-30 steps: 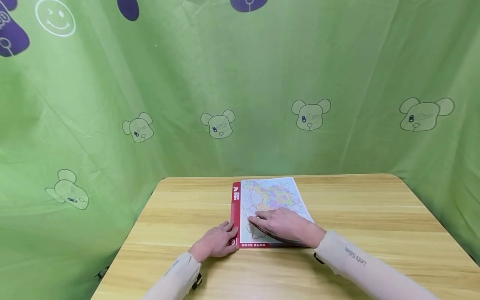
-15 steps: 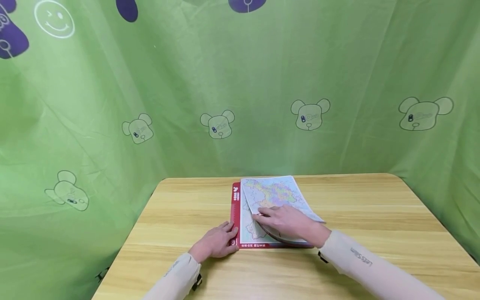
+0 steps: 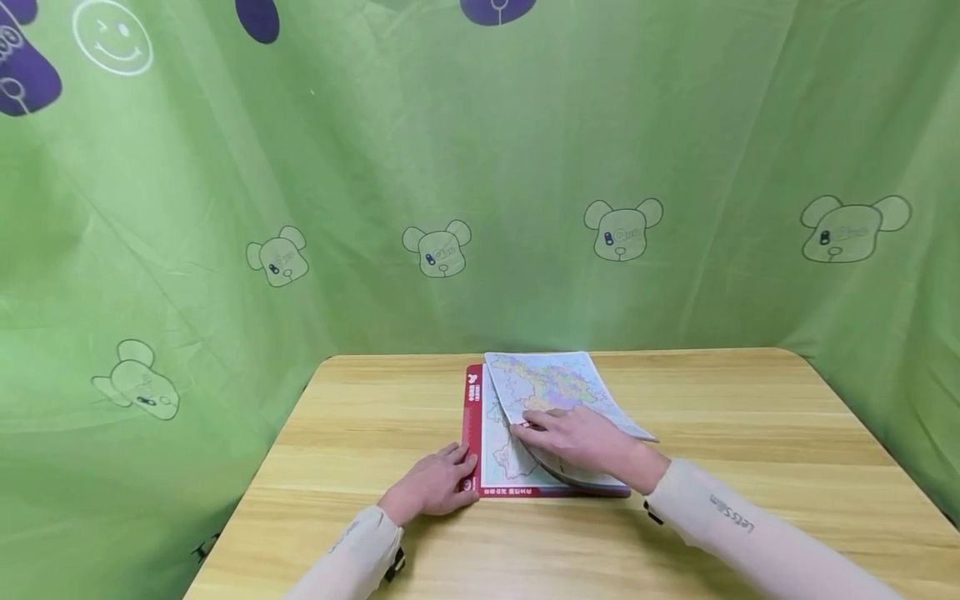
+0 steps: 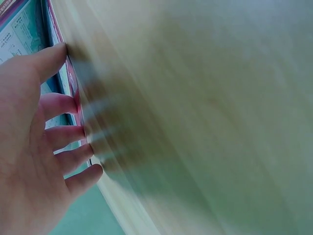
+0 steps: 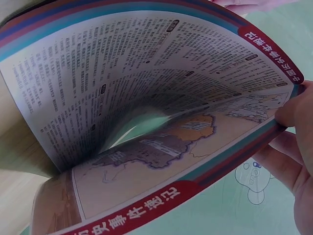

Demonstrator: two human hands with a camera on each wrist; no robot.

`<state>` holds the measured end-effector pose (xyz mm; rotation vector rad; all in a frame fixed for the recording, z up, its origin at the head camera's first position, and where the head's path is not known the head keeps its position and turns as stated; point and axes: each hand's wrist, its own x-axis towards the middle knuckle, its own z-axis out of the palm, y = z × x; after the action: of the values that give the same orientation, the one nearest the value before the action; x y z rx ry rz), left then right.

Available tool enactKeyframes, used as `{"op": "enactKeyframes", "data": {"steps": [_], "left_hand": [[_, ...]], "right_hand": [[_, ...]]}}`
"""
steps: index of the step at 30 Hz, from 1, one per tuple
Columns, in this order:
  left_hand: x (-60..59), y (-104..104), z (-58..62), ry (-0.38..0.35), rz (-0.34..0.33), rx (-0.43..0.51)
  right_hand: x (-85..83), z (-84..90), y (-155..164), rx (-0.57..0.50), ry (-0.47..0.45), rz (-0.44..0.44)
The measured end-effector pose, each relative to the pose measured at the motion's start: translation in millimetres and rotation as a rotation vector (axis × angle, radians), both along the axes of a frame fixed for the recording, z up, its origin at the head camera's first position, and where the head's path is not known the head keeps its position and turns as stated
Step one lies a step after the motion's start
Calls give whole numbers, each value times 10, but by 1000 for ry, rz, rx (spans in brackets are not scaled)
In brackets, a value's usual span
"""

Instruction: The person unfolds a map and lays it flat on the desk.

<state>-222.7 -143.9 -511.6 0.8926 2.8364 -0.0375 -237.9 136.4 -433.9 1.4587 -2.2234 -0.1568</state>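
Note:
A stack of printed map sheets lies on the table. The top map sheet (image 3: 558,375) has a coloured map, and its near left corner is lifted and bent back. My right hand (image 3: 585,440) pinches that corner between thumb and fingers. Under it shows a lower map sheet (image 3: 498,433) with a red border (image 3: 472,408). My left hand (image 3: 431,485) rests at this border's near left corner, fingertips (image 4: 93,171) along the edge in the left wrist view. The right wrist view shows a text-covered page (image 5: 112,73) curving away from a map page (image 5: 181,137).
The wooden table (image 3: 360,400) extends on both sides of the sheets. A green curtain (image 3: 525,167) with printed bear heads hangs behind and beside it.
My right hand has moved slightly right and away, drawing the top sheet's corner with it. More of the lower map shows. My left hand has stayed put.

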Motion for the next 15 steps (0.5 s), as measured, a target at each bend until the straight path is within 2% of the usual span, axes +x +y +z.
{"op": "enactKeyframes", "data": {"steps": [9,15], "left_hand": [[20,40,26,4,3,2],[13,52,1,-4,-2,13]], "right_hand": [[-6,-25,64,-12,23,20],[-3,-15,127,-86,71,92]]}}
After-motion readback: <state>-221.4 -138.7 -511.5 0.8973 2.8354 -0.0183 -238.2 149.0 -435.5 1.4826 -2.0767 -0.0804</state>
